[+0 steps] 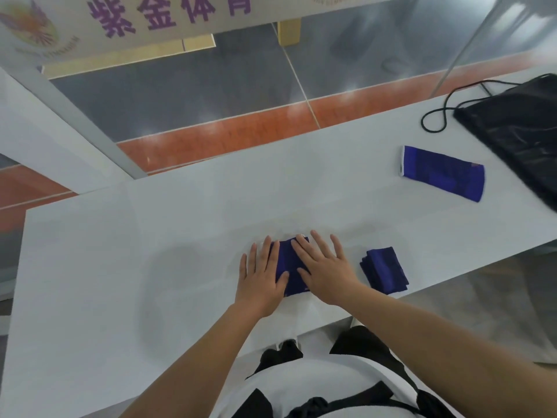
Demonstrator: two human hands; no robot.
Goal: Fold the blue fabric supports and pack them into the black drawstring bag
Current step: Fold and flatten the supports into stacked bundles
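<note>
Both hands lie flat on one blue fabric support (288, 268) close to the near edge of the white tabletop (150, 236), about midway along it. The left hand (260, 279) covers its left side and the right hand (327, 273) its right side. All the fingers (316, 245) are straight and spread, pressing down and gripping nothing. The palms hide most of the cloth, so how many layers lie under them is hard to say; it is probably doubled over.

A second folded support (384, 270) sits just beside the right hand, also by the near edge. A third support (443, 173) lies flat and unfolded toward the right end, near the black drawstring bag (518, 137), which lies at the far right corner and runs out of view. Its cord (437, 116) loops loosely on the tabletop beside it.

The supports look like soft, light, stretchy knit: nothing to break, but a fold is likely to spring open once the pressure comes off. A pinch across the folded edge, thumb under and fingers over, should keep the layers together. The bag looks thin, slick and limp, so its mouth will likely need one hand to hold it open.

The near edge is close, and a nudged piece could slip off. There is open room on the left and across the middle.
</note>
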